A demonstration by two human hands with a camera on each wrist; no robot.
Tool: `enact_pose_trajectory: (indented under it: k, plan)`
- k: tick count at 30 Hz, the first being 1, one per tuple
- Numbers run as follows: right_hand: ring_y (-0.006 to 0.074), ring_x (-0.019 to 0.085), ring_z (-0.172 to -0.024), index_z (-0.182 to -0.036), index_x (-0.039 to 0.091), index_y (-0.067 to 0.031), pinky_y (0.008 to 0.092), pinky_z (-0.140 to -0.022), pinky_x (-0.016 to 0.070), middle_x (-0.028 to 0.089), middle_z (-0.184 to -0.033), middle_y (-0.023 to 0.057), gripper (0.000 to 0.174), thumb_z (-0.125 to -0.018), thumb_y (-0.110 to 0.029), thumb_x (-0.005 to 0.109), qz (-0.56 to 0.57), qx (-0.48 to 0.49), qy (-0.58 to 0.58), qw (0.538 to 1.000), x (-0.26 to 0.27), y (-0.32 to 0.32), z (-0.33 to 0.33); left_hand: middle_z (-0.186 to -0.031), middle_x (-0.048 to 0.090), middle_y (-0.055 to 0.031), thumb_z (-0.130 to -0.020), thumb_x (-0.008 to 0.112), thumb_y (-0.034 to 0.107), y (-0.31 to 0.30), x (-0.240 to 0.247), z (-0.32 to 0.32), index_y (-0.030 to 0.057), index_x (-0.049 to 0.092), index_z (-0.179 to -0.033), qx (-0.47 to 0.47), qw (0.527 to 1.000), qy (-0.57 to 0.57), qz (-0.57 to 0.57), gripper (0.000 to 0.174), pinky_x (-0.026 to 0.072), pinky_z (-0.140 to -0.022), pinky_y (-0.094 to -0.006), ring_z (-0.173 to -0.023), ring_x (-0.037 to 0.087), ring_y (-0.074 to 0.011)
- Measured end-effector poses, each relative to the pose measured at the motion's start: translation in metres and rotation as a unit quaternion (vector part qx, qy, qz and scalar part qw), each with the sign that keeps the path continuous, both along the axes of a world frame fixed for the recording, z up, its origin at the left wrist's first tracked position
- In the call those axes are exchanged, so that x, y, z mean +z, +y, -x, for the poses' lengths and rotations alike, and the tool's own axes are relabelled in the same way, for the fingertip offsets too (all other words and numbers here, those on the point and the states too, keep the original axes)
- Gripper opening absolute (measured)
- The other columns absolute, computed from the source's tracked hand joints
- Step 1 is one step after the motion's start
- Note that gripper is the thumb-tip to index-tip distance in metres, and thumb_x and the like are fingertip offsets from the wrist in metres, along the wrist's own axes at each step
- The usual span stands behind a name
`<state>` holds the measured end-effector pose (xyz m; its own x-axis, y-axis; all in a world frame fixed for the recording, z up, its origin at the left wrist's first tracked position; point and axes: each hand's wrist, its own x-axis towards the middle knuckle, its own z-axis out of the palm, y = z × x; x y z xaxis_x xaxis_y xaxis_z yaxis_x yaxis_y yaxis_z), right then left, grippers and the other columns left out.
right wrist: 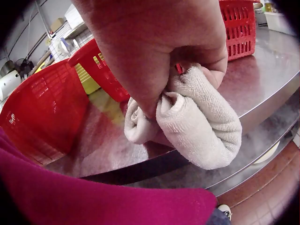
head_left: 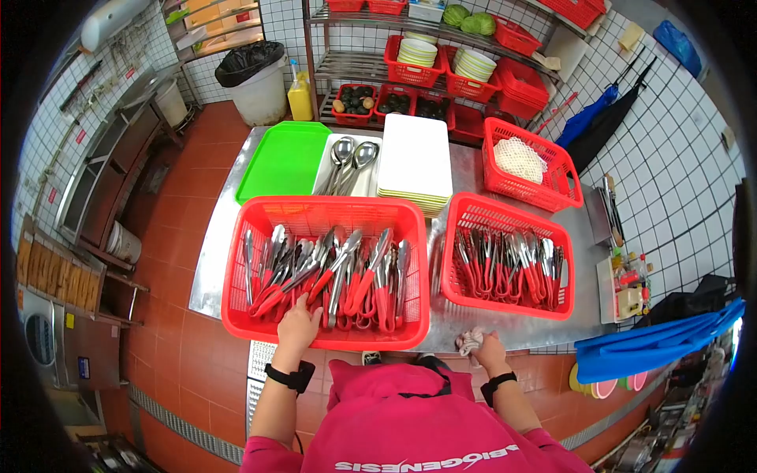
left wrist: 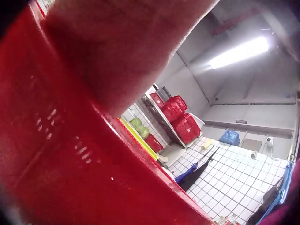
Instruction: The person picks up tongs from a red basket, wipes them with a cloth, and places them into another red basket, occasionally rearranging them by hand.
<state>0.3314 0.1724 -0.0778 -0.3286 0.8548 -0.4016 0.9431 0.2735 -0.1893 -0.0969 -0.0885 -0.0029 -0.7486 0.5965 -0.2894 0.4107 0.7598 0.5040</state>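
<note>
My left hand (head_left: 298, 325) reaches over the near rim of the large red basket (head_left: 331, 206), its index finger extended and thumb apart. The fingertips are right at the red handles of several metal tongs (head_left: 339, 272) lying jumbled inside. In the left wrist view the basket wall (left wrist: 61, 145) hides the fingers of that hand (left wrist: 112, 47). My right hand (head_left: 492, 353) grips a crumpled whitish cloth (right wrist: 201, 122) at the table's front edge, below a smaller red basket (head_left: 505, 309) of red-handled tongs (head_left: 512, 264).
Behind the large basket are a green tray (head_left: 284, 162), metal spoons (head_left: 343, 154) and a stack of white trays (head_left: 414, 154). A red basket (head_left: 493, 130) with a white netted bundle stands at the back right. Blue cloth (head_left: 662, 339) hangs at the right.
</note>
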Motion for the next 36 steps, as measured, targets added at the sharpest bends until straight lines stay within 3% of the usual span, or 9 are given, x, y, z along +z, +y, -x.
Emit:
enact_pose_trajectory:
  k: [5,13,17,19,23,26,30,33,36]
  plan:
    - [0.0394,0.068,-0.105,-0.117,0.071,-0.0152,0.049,-0.09,0.056,0.063,-0.12,0.0214,0.05,-0.071,-0.031,0.082,0.004,0.01,-0.005,1.0,0.004,0.0,0.001,-0.106,0.074,-0.021,-0.095,0.063,0.043,0.0,-0.001,0.0,0.0073,0.054,-0.138,-0.012,0.999,-0.007,0.037,0.056,0.0551,-0.086,-0.0532,-0.101,0.07,-0.0409]
    - [0.04,0.068,-0.106,-0.119,0.07,-0.0162,0.0493,-0.09,0.0561,0.061,-0.123,0.0209,0.051,-0.072,-0.031,0.082,0.014,0.01,-0.009,1.0,0.0,0.001,0.0,-0.093,0.068,-0.0128,-0.084,0.078,0.042,-0.014,-0.002,0.005,0.0113,0.074,-0.09,-0.016,0.991,0.127,0.045,0.031,0.0561,-0.079,-0.0474,-0.092,0.069,-0.0352]
    - [0.0406,0.068,-0.106,-0.119,0.07,-0.0132,0.0492,-0.091,0.0561,0.059,-0.125,0.0211,0.052,-0.072,-0.031,0.083,0.017,0.008,-0.023,1.0,0.0,0.002,0.001,-0.094,0.066,-0.0128,-0.083,0.081,0.036,-0.024,0.009,0.012,0.0085,0.074,-0.087,-0.019,0.996,0.085,-0.012,0.028,0.0549,-0.078,-0.047,-0.092,0.068,-0.0342]
    - [0.0407,0.068,-0.107,-0.12,0.07,-0.0123,0.0491,-0.091,0.0561,0.059,-0.125,0.0211,0.053,-0.072,-0.031,0.084,0.019,0.009,-0.027,0.999,0.001,0.003,0.001,-0.097,0.067,-0.0152,-0.085,0.08,0.026,-0.026,0.01,0.012,0.0041,0.073,-0.087,-0.052,0.969,0.179,-0.162,0.023,0.0538,-0.076,-0.0468,-0.091,0.066,-0.0341]
    - [0.0405,0.067,-0.107,-0.122,0.069,-0.0113,0.0487,-0.092,0.056,0.058,-0.126,0.0212,0.055,-0.072,-0.03,0.084,0.018,0.015,-0.027,0.999,0.003,0.002,0.002,-0.106,0.069,-0.0177,-0.09,0.076,0.02,-0.034,0.018,0.016,0.0016,0.073,-0.089,-0.024,0.947,0.18,-0.266,0.019,0.0536,-0.077,-0.0422,-0.09,0.067,-0.0323]
    - [0.0404,0.067,-0.107,-0.122,0.069,-0.0114,0.0484,-0.092,0.056,0.059,-0.126,0.0213,0.055,-0.072,-0.03,0.085,0.016,0.01,-0.032,0.999,0.002,0.002,0.002,-0.124,0.069,-0.0237,-0.097,0.071,0.016,-0.041,0.036,0.014,-0.0036,0.07,-0.095,0.114,0.952,-0.07,-0.276,0.02,0.0529,-0.087,-0.0311,-0.102,0.07,-0.0235]
    - [0.0403,0.067,-0.107,-0.121,0.069,-0.0117,0.0481,-0.092,0.0559,0.06,-0.126,0.0213,0.055,-0.072,-0.03,0.085,0.027,0.005,-0.032,0.999,0.0,0.004,0.002,-0.122,0.069,-0.0242,-0.102,0.064,0.009,-0.056,0.038,0.009,-0.0077,0.065,-0.1,0.119,0.914,-0.098,-0.374,0.016,0.052,-0.095,-0.0317,-0.113,0.066,-0.0214]
    - [0.0396,0.067,-0.107,-0.121,0.069,-0.0122,0.048,-0.092,0.0557,0.062,-0.125,0.021,0.054,-0.071,-0.029,0.084,0.03,0.007,-0.032,0.999,0.001,0.003,0.003,-0.123,0.068,-0.0223,-0.101,0.064,0.007,-0.07,0.053,0.002,-0.0063,0.065,-0.097,0.182,0.909,-0.15,-0.344,0.014,0.0504,-0.096,-0.0288,-0.114,0.065,-0.0186]
    - [0.0391,0.068,-0.107,-0.118,0.071,-0.0127,0.0482,-0.092,0.0557,0.063,-0.123,0.0207,0.052,-0.07,-0.029,0.084,0.015,-0.001,-0.02,1.0,0.003,0.001,0.004,-0.124,0.068,-0.0202,-0.101,0.064,0.007,-0.085,0.042,0.001,-0.0055,0.065,-0.097,0.152,0.897,-0.14,-0.392,0.013,0.0501,-0.093,-0.0258,-0.108,0.064,-0.0135]
